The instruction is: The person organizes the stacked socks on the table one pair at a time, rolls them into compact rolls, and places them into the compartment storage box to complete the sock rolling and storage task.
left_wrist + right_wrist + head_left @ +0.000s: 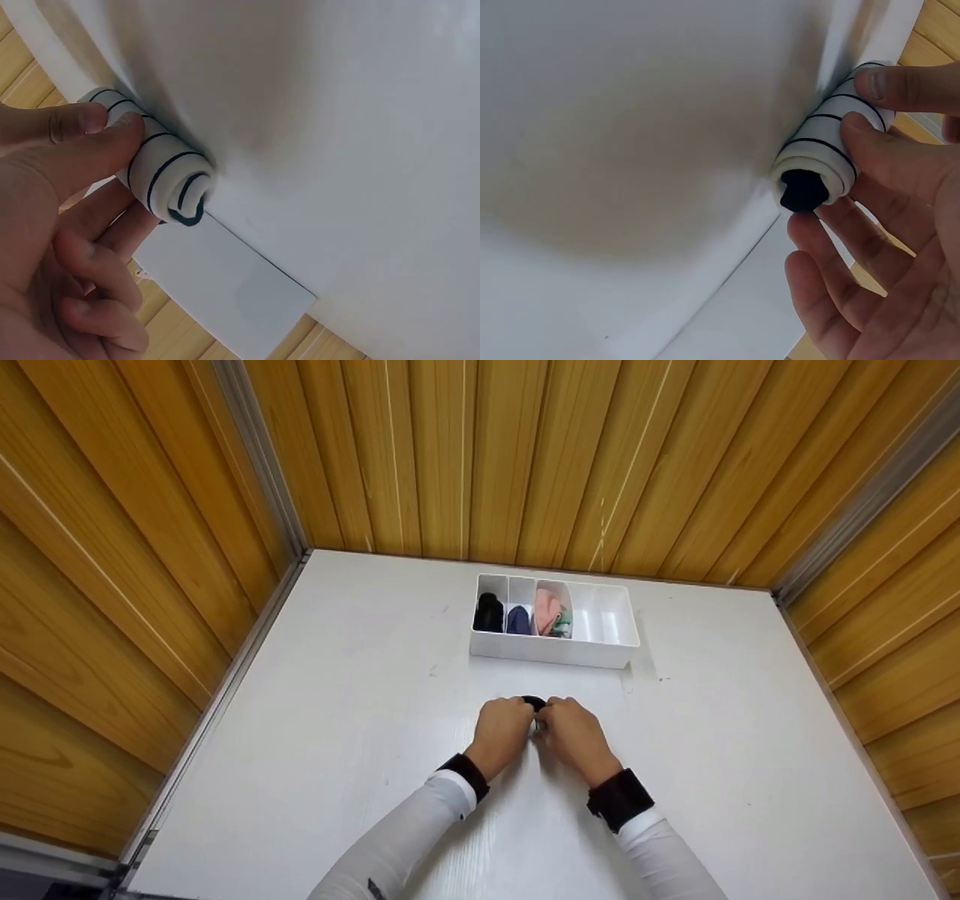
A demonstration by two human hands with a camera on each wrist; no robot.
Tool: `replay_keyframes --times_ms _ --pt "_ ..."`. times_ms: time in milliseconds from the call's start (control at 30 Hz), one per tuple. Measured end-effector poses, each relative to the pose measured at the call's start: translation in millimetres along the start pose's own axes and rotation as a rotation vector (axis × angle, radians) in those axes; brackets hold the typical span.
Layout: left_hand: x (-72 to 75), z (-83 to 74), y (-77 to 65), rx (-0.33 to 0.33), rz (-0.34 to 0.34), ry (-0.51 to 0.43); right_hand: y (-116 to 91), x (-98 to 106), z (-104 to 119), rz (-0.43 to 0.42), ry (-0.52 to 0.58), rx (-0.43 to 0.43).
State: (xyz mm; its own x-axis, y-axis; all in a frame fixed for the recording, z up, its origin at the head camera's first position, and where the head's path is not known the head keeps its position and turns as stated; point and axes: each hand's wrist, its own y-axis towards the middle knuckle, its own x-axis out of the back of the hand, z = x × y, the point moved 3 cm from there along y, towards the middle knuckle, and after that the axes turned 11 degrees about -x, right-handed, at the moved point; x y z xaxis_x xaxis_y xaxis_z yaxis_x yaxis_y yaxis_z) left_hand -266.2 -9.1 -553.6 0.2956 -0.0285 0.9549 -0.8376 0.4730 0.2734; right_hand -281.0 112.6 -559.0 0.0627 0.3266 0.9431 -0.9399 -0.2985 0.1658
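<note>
Both hands meet at the middle of the white table, in front of the box. Between them is a rolled white cloth with thin dark stripes (166, 166); in the head view only its black part (534, 703) shows clearly. My left hand (504, 731) pinches one end of the roll between thumb and fingers. At the other end my right hand (576, 735) grips it the same way, with thumb on top and fingers beneath. A spiral shows at the left end of the roll, and dark fabric fills the right end.
Beyond the hands stands a white divided box (551, 651). From the left, its compartments hold black cloth (489, 613), navy cloth (518, 620), and pink cloth (547, 611) with green cloth (562, 622). Wood-patterned walls (495, 457) border the white table (337, 675).
</note>
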Motion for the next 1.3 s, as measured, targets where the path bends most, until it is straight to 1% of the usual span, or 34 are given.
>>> replay_keyframes --times_ms 100,233,267,367,467,533,600,700,767,833,933,1033,1133,1200,1300 --pt "-3.1 -1.4 3.0 0.01 0.037 -0.006 -2.7 -0.2 -0.2 -0.038 -0.02 0.029" --pt "-3.9 0.8 6.6 0.004 0.098 -0.031 -6.8 -3.9 -1.2 -0.133 -0.058 0.068" --pt "-3.4 2.3 7.2 0.006 0.108 -0.039 -6.1 -5.0 -1.2 -0.14 -0.056 0.066" --pt "-0.6 3.1 7.8 0.012 0.123 -0.042 -3.5 -5.9 -1.1 -0.118 -0.043 0.048" --pt "3.1 0.6 6.1 0.006 0.136 -0.026 -1.3 -3.2 0.3 -0.047 -0.023 0.017" --pt "5.8 -0.5 4.0 0.001 0.14 -0.018 -1.0 -2.0 1.4 -0.015 -0.012 0.019" --pt "6.6 1.0 2.0 0.008 0.129 -0.029 -0.4 -1.0 2.0 0.014 0.003 0.023" --pt "6.8 3.9 -1.6 0.023 0.064 -0.074 0.5 -0.3 0.8 0.064 0.029 0.035" --pt "5.8 4.4 -4.1 0.014 0.015 -0.096 0.5 0.8 -0.9 0.099 0.035 0.043" --pt "5.0 4.0 -6.4 -0.003 -0.018 -0.106 0.5 2.4 -2.0 0.132 0.035 0.054" --pt "4.8 3.6 -7.7 -0.016 -0.037 -0.104 0.7 5.3 -1.6 0.17 0.036 0.068" --pt "6.1 3.8 -6.3 -0.008 -0.043 -0.111 -1.0 7.1 -0.7 0.177 0.04 0.057" --pt "5.8 4.9 -3.6 0.0 -0.009 -0.139 -7.1 5.7 -1.2 0.149 0.021 0.037" --pt "4.2 7.7 -1.9 0.017 0.048 -0.178 -12.0 4.3 -1.4 0.103 0.004 0.037" --pt "0.8 14.4 0.3 0.055 0.139 -0.264 -16.1 2.8 -1.2 0.009 -0.023 0.046"
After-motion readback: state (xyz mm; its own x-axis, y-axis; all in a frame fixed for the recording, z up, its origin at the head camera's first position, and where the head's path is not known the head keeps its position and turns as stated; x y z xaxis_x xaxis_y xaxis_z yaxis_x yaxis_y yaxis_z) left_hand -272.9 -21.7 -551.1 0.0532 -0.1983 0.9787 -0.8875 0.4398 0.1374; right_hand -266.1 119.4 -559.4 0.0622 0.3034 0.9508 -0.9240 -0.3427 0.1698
